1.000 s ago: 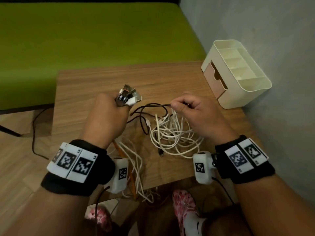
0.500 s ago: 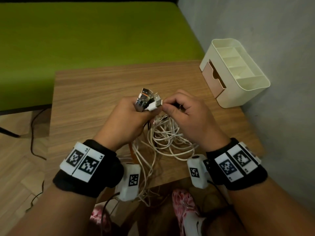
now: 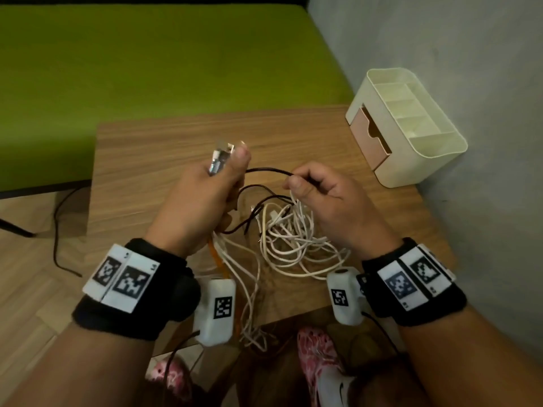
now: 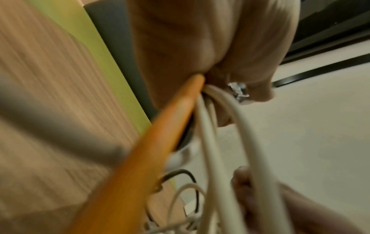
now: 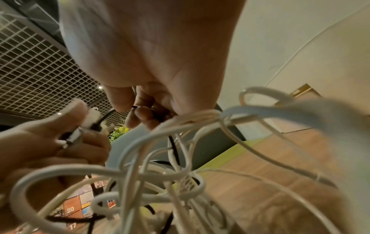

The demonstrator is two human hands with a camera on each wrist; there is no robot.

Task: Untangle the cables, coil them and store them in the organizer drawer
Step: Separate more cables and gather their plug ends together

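Untangling stage: left hand [image 3: 205,198] clenched round a bunch of USB plug ends [image 3: 219,156] with white and orange cable [image 4: 160,126] trailing from the fist, right hand [image 3: 326,201] pinching the black cable [image 3: 266,170] stretched between the two. White cable tangle [image 3: 293,239] heaped on the bench [image 3: 147,160] under both hands, some strands hanging over the near edge; organizer drawer [image 3: 368,136] well off to the right, barely open. Best done by keeping plugs bunched, sliding the pinch along the black cable, feeding it out through the loops gently, no yanking, or knots likely tighten.

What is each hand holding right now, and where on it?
The left hand grips a bunch of cable ends just below the metal plugs. The right hand pinches the black cable partway along its length.
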